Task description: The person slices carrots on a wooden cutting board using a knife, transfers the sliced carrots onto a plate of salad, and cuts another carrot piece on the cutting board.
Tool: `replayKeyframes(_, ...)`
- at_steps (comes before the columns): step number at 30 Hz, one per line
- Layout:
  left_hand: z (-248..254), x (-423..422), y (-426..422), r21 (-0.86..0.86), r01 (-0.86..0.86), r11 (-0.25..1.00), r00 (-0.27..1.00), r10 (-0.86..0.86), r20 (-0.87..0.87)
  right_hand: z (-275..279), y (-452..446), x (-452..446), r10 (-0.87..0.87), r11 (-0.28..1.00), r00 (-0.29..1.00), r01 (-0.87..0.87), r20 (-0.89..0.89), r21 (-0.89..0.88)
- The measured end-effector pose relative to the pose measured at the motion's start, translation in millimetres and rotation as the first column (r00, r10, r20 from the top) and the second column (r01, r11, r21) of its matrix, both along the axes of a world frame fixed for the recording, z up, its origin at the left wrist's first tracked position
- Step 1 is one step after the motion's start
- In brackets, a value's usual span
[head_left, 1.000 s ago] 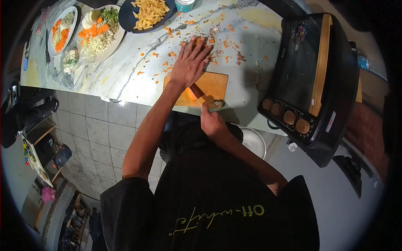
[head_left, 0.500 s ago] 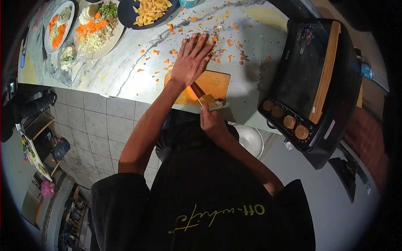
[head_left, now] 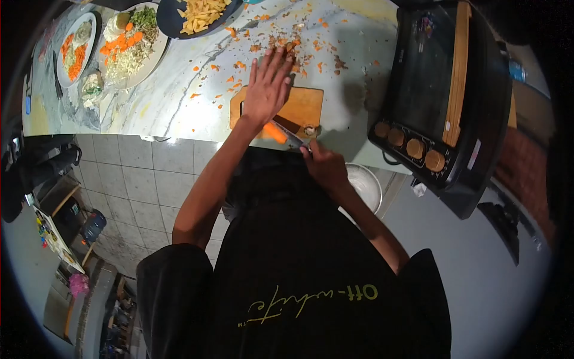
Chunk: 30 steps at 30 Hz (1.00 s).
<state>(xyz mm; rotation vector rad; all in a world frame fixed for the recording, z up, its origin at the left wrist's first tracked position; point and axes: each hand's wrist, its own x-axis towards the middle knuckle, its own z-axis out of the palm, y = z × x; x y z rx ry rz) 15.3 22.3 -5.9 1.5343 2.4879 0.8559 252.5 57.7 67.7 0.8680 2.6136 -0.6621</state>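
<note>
My left hand (head_left: pixel 267 87) lies with fingers stretched out, its palm over the left part of the wooden cutting board (head_left: pixel 306 103) and its fingertips pointing to the scraps beyond. Whether anything is under the palm is hidden. An orange carrot piece (head_left: pixel 275 133) shows just below the left wrist, at the board's near edge. My right hand (head_left: pixel 326 164) is closed round the handle of a knife (head_left: pixel 291 137), whose blade points up and left beside the carrot. A small round pale piece (head_left: pixel 310 130) sits at the board's near right corner.
Orange and brown peelings (head_left: pixel 289 45) lie scattered beyond the board. A plate of chopped vegetables (head_left: pixel 156 57), an oval plate (head_left: pixel 91 45) and a dark plate of cut fries (head_left: pixel 169 25) stand at the left. At right is a black oven (head_left: pixel 418 78); below the counter, a metal bowl (head_left: pixel 369 185).
My right hand and the knife have moved to the right, away from the carrot, and more of the carrot shows. My left hand remains spread above the board.
</note>
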Motion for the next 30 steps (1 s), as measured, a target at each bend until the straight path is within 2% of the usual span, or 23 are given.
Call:
replayKeyframes(2,11.6,-4.3,-16.6,0.063,0.013,0.998,0.998,-0.016,0.056,-8.2,6.7,2.2,0.036,0.997,0.985,-0.025,-0.168,0.07)
replayKeyframes(3,18.9,-5.9,-29.6,0.124,0.003,0.992,0.993,-0.018,0.116,-10.2,7.8,3.3,0.027,0.997,0.984,-0.014,-0.176,0.074)
replayKeyframes(5,38.0,3.7,-68.1,0.118,-0.096,0.988,0.982,0.074,0.176,-13.3,8.8,2.4,0.121,0.972,0.933,-0.041,-0.34,0.232)
replayKeyframes(9,44.8,24.3,-123.2,0.07,-0.153,0.986,0.946,0.126,0.298,-7.0,-0.7,-3.4,0.145,0.936,0.938,-0.026,-0.315,0.351)
replayKeyframes(11,42.4,18.6,-118.8,0.098,-0.155,0.983,0.961,0.127,0.245,-1.6,3.7,-13.9,0.256,0.864,0.876,-0.019,-0.408,0.503)
replayKeyframes(12,42.7,17.2,-116.5,0.118,-0.162,0.98,0.969,0.136,0.204,-4.7,6.5,-14.1,0.254,0.864,0.876,-0.016,-0.41,0.502)
replayKeyframes(13,44.2,10.2,-109.5,0.115,-0.162,0.98,0.97,0.137,0.202,-9.9,11.3,-13.8,0.221,0.919,0.916,-0.081,-0.334,0.385)
replayKeyframes(14,42.4,-3.1,-95.6,0.095,-0.076,0.993,0.986,0.061,0.157,-14.7,16.6,-13.3,0.201,0.957,0.947,-0.134,-0.251,0.258)
replayKeyframes(15,39.2,-15.3,-82.9,0.069,0.012,0.998,0.993,-0.02,0.114,-14.2,19.5,-13.7,0.199,0.958,0.946,-0.132,-0.255,0.256)
replayKeyframes(16,31.2,-26.5,-70.9,0.067,0.014,0.998,0.994,-0.021,0.108,-10.3,23.8,-16.5,0.183,0.977,0.974,-0.164,-0.132,0.139)
replayKeyframes(17,22.1,-36.2,-58.3,-0.041,0.095,0.995,0.986,-0.089,0.138,-7.8,28.7,-17.7,0.18,0.984,0.984,-0.18,-0.003,0.019)
replayKeyframes(18,19.4,-37.4,-52.7,-0.147,0.179,0.973,0.972,-0.152,0.181,-7.4,32.0,-15.3,0.179,0.984,0.984,-0.179,-0.002,0.019)
replayKeyframes(19,18.6,-35.6,-51.8,-0.144,0.176,0.974,0.973,-0.15,0.178,-7.3,37.6,-15.4,0.243,0.97,0.97,-0.243,-0.004,0.015)
replayKeyframes(21,17.3,-37.6,-47.2,-0.098,0.212,0.972,0.977,-0.214,-0.007,-1.3,49.8,-21.4,0.308,0.951,0.951,-0.307,-0.016,0.028)
replayKeyframes(22,17.0,-39.9,-48.0,-0.179,0.243,0.953,0.966,-0.254,-0.041,6.1,53.6,-24.5,0.317,0.948,0.948,-0.317,-0.003,-0.017)
replayKeyframes(23,15.5,-44.7,-44.9,-0.177,0.242,0.954,0.965,-0.255,-0.056,10.1,56.8,-27.9,0.329,0.943,0.944,-0.327,0.01,-0.064)
replayKeyframes(24,16.1,-44.3,-44.3,-0.167,0.265,0.95,0.963,-0.271,-0.009,9.2,58.2,-28.1,0.325,0.944,0.946,-0.324,0.004,-0.064)
replayKeyframes(26,18.1,-40.1,-47.3,-0.195,0.323,0.926,0.947,-0.314,0.073,7.7,58.9,-26.9,0.252,0.95,0.967,-0.254,-0.03,-0.181)
replayKeyframes(27,15.6,-41.4,-46.4,-0.188,0.328,0.926,0.945,-0.323,0.058,6.6,58.1,-27.9,0.245,0.954,0.969,-0.248,-0.039,-0.166)
replayKeyframes(29,9.3,-41.3,-52.2,-0.275,0.361,0.891,0.928,-0.373,0.009,2.3,48.9,-26.0,0.21,0.978,0.968,-0.208,-0.14,0.025)
replayKeyframes(30,13.6,-41.9,-54.9,-0.329,0.378,0.865,0.922,-0.383,0.052,0.3,51.6,-28.1,0.206,0.979,0.969,-0.204,-0.139,0.026)
